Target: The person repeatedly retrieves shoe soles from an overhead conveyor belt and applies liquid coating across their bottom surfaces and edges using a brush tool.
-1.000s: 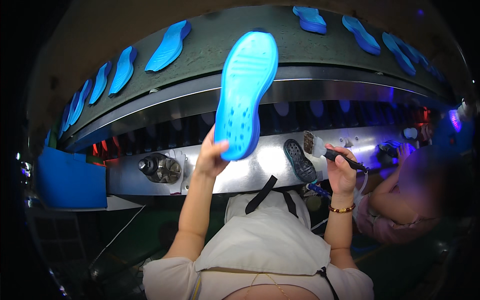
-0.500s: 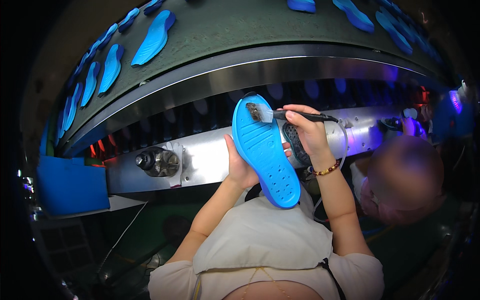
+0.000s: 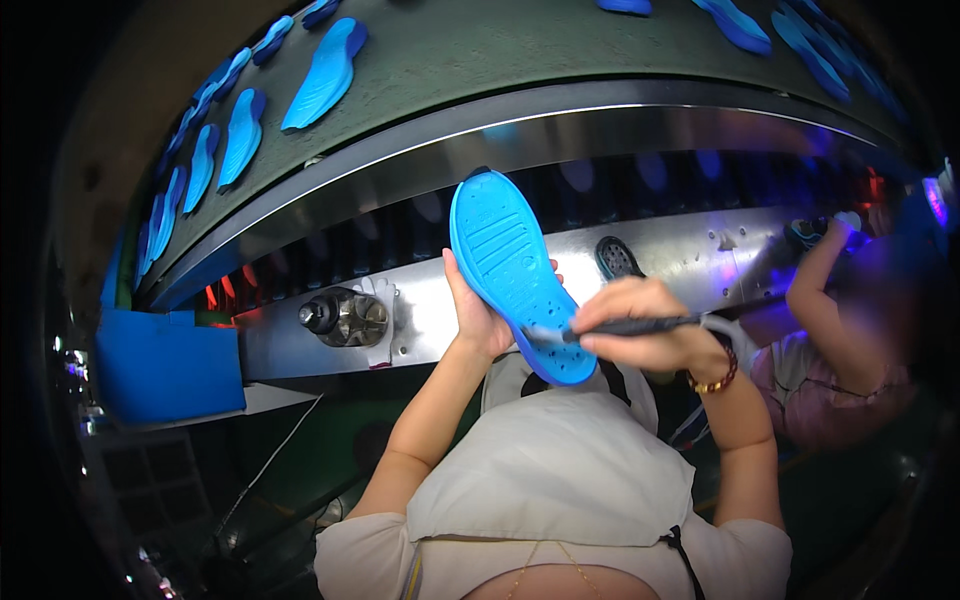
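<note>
A bright blue shoe sole [image 3: 508,245] is held upright before my body, heel and toe ends pointing up and down. My left hand [image 3: 475,315] grips it from the left and behind, with fingertips showing past its right edge. In my right hand [image 3: 660,325] is a brush [image 3: 640,326] with a black handle, closed between thumb and fingers. Its head lies over the lower part of the sole, among the small holes, and is smeared by motion. Beyond the sole, on the metal ledge, lies a dark perforated shoe [image 3: 618,257].
A green conveyor belt [image 3: 440,50] carries several blue soles [image 3: 327,75] behind a metal rail [image 3: 420,150]. On the ledge [image 3: 420,320] at left stands a dark bottle [image 3: 345,317], near a blue box [image 3: 170,365]. A co-worker's arm [image 3: 825,280] reaches in at right.
My right hand has brought the brush down from the sole's upper end to its lower end. The sole now sits slightly higher in view, and the whole scene has shifted a little right.
</note>
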The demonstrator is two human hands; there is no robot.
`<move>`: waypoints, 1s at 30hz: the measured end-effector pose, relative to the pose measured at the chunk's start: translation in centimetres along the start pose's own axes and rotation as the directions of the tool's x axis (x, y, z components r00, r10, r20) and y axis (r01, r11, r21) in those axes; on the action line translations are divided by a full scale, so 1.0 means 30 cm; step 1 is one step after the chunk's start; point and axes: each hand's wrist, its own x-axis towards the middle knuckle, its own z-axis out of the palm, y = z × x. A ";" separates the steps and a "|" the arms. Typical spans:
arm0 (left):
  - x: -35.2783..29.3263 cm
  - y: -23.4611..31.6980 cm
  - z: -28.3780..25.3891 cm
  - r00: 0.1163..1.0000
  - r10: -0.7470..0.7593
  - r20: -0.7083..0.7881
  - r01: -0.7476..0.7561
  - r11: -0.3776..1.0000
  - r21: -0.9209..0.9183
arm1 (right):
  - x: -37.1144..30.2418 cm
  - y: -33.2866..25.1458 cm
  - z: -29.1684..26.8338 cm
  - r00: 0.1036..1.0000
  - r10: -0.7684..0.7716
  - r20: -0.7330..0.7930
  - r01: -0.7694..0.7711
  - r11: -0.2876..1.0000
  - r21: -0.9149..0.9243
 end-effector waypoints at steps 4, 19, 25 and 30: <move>-0.015 -0.043 0.040 0.972 -0.057 0.228 0.085 0.990 -0.116 | 0.099 -0.027 -0.034 0.892 0.057 -0.449 0.041 0.978 0.205; 0.022 0.009 0.093 0.972 0.122 0.201 -0.101 0.989 -0.113 | 0.032 0.001 -0.037 0.976 -0.201 -0.084 0.215 0.954 0.211; 0.041 0.045 0.113 0.933 0.306 0.188 -0.285 0.950 -0.131 | 0.013 -0.006 -0.023 0.946 -0.294 -0.134 0.290 0.956 -0.048; 0.042 0.084 0.118 0.917 0.378 0.130 -0.363 0.924 -0.120 | -0.042 0.004 -0.048 0.951 -0.173 -0.257 0.218 0.963 0.157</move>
